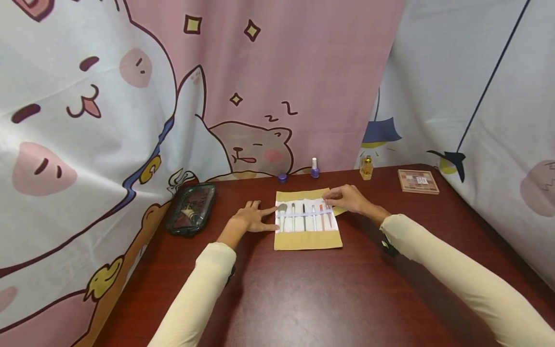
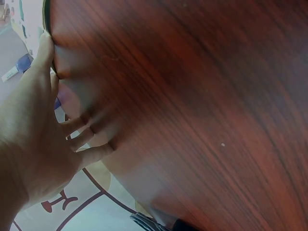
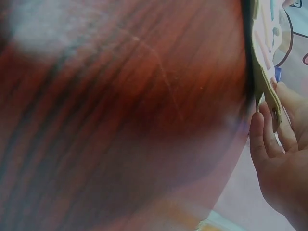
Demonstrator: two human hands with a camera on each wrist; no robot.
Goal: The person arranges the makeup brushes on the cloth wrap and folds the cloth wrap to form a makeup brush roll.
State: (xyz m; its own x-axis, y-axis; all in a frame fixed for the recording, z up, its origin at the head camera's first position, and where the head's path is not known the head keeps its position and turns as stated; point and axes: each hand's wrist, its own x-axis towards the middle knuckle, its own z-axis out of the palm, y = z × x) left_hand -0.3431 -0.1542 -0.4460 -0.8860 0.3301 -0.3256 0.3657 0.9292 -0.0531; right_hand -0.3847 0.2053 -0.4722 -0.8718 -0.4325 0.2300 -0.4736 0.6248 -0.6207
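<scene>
An unrolled yellow and white brush roll lies on the table, with several makeup brushes side by side under its pale elastic band. My left hand is spread flat on the table at the roll's left edge, thumb and forefinger touching that edge. In the left wrist view, the left hand has its fingers straight. At the roll's upper right corner, my right hand pinches the top of the rightmost, pinkish brush. The right wrist view shows the right hand beside the roll's snap tab; fingertips are partly hidden.
A black-edged clear pouch with something inside lies at left. Along the back stand a small purple jar, a purple nail polish bottle and an amber glass bottle. A palette lies at right, near the printed curtain.
</scene>
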